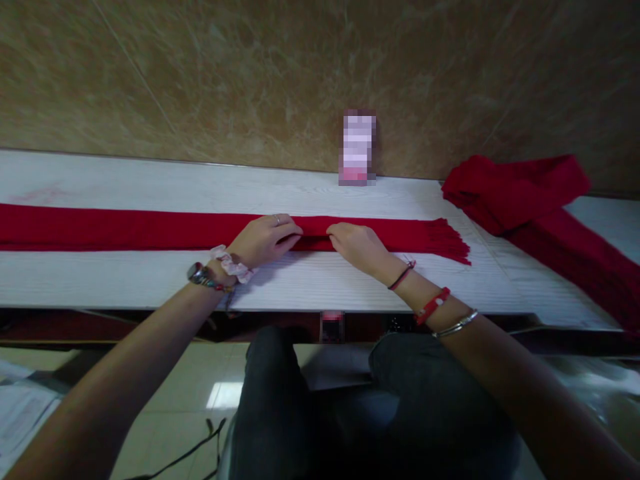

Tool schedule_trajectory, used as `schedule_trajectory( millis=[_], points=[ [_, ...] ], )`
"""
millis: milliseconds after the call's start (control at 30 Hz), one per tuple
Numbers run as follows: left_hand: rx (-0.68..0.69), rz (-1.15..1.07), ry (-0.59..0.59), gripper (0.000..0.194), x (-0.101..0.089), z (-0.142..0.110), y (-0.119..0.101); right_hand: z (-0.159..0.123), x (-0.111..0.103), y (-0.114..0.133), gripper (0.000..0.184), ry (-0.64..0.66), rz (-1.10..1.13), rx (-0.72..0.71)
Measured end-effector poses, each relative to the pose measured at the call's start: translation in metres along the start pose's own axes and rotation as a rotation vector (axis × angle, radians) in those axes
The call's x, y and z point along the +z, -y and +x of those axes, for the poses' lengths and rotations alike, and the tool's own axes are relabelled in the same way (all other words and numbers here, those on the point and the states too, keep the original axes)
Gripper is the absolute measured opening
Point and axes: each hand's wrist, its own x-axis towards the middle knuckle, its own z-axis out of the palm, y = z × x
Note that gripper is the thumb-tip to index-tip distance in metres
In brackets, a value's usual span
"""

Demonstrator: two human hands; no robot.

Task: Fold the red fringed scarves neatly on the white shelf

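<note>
A long red scarf lies stretched across the white table, folded lengthwise into a narrow band. Its fringed end is at the right and the other end runs out of view at the left. My left hand rests over the band with its fingers closed on the near edge. A short gap to the right, my right hand pinches the same edge between thumb and fingers. Between the two hands the edge is slightly lifted, showing a dark fold. Both sets of fingertips are partly hidden in the cloth.
A second red scarf lies bunched at the right and trails over the table's front edge. At the back, a small pixelated box-like item stands against the brown marbled wall. The white table is narrow, with my knees below it.
</note>
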Motion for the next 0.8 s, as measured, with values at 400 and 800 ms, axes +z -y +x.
schedule_trajectory(
  millis=[400, 800],
  points=[
    [0.111, -0.091, 0.139, 0.025, -0.003, -0.002, -0.002, -0.012, 0.014, -0.008, 0.026, 0.002, 0.053, -0.197],
    [0.133, 0.013, 0.072, 0.028, -0.001, -0.001, -0.004, -0.012, 0.011, -0.004, 0.024, -0.012, 0.023, -0.175]
  ],
)
